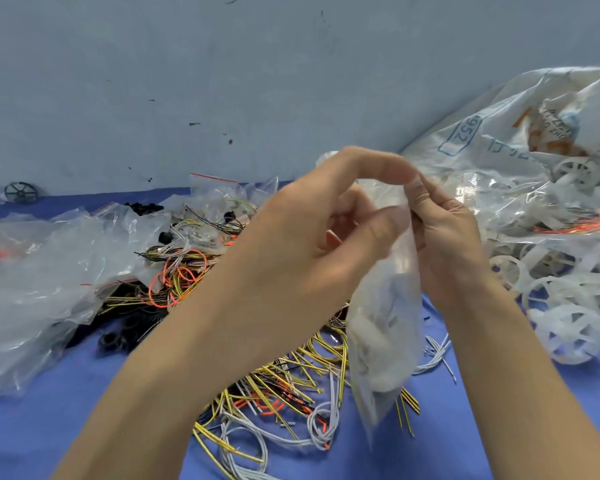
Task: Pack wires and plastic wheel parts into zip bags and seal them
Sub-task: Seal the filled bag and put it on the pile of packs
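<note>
- Surface: blue cloth (66, 393) covers the work area and runs back to a pale grey-blue wall (222, 81) with dark specks and scuffs.
- Left hand (312, 237): raised above the cloth, fingers curled, thumb and fingertips pinching the top edge of a zip bag (385, 327).
- Right hand (444, 237): opposite the left, fingers curled, pinching the same top edge from the other side. The fingertips of both hands meet at the bag's mouth.
- Bag hangs downward from the two hands, clear of the cloth; whitish contents inside, blurred, cannot tell what exactly. Cannot tell whether the seal is closed.
- Wires (274, 386): loose tangle of yellow, white, orange and black strands on the cloth directly below the bag and hands.
- Second tangle of wires, orange and yellow, further back left, beside small black rings (113, 341).
- Wheels (568, 330): white spoked plastic, heaped at right on the cloth.
- Large printed sack (499, 133) leans on the wall behind the wheels.
- Crumpled clear bags (32, 289) piled at left.
- One dark wheel (20, 192) at far left against the wall.
</note>
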